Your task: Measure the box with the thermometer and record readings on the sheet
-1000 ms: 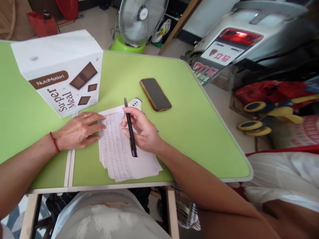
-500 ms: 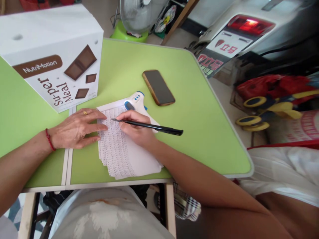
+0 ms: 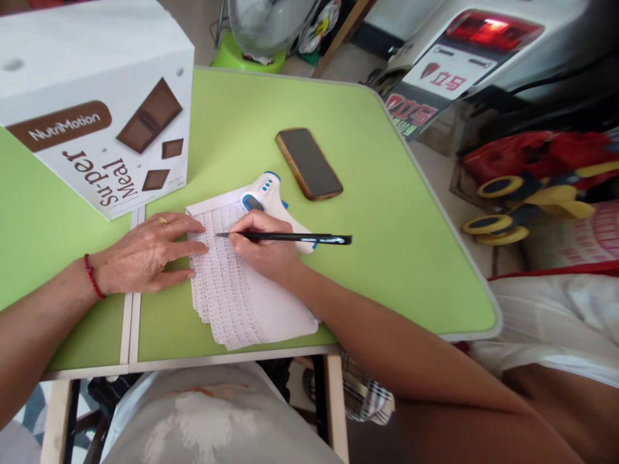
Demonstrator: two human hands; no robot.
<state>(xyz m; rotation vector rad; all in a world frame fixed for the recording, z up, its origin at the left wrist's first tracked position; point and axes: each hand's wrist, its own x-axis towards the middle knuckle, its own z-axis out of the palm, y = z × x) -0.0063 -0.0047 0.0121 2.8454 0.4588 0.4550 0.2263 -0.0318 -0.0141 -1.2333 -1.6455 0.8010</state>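
My right hand (image 3: 268,251) grips a black pen (image 3: 319,238), its tip on or just above a sheet in a small stack of papers (image 3: 280,312). Rows of small handwritten marks fill the left part of the top sheet. My left hand (image 3: 145,251), with a ring and a red cord bracelet, lies flat with fingers apart, fingertips on the papers' left edge. Just beyond the right hand, a white and blue infrared thermometer (image 3: 268,193) rests on the upper part of the papers, partly hidden by that hand.
A large white NutriMotion box (image 3: 149,171) stands at the left of the green folding table (image 3: 396,251). A phone (image 3: 309,162) in a brown case lies beyond the thermometer. Past the table are a fan (image 3: 265,26), a vehicle's red tail light (image 3: 493,32) and a yellow-wheeled object (image 3: 527,206).
The pen's back end has swung slightly away from me, so the pen lies more level across the view. The view has shifted a little; my left hand stays on the papers.
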